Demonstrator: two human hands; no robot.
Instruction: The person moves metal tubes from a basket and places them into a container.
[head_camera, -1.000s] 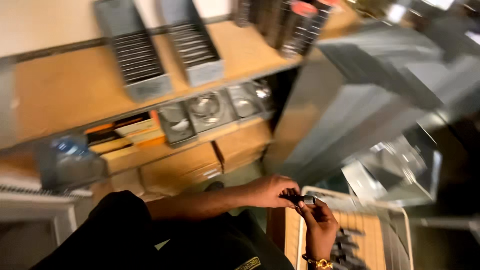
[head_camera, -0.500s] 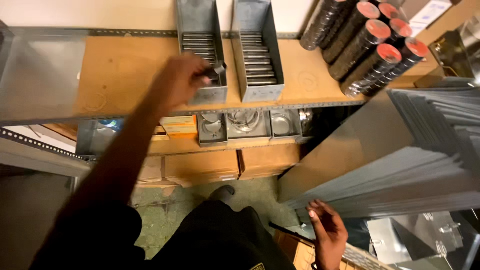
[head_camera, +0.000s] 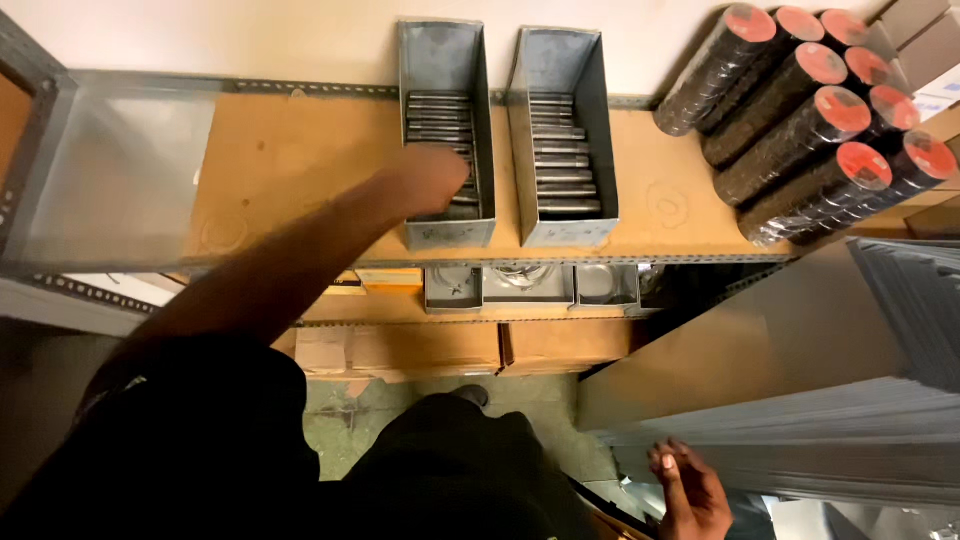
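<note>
From the one view I have, looking down from my head, my left hand (head_camera: 428, 178) is stretched out over the wooden shelf (head_camera: 290, 170) and sits at the front of the left metal bin (head_camera: 445, 135), right over the stack of dark metal bars (head_camera: 438, 112) lying inside it. The hand is blurred and turned away from me, so I cannot tell whether my grip is wrapped round a bar or spread wide; I think the fingers are down among the front bars, but that is a guess. The second bin (head_camera: 563, 140) just beside it holds a similar stack and I am not touching it. My right hand (head_camera: 690, 490) hangs low by my hip, fingers loosely spread and holding nothing, near the slanted stack of grey sheets (head_camera: 800, 430). The black rolls with red ends (head_camera: 800, 110) lie untouched at the far right of the shelf. As I judge it, the work at the left bin is mid-way: the hand has arrived there, while the right hand waits empty
</note>
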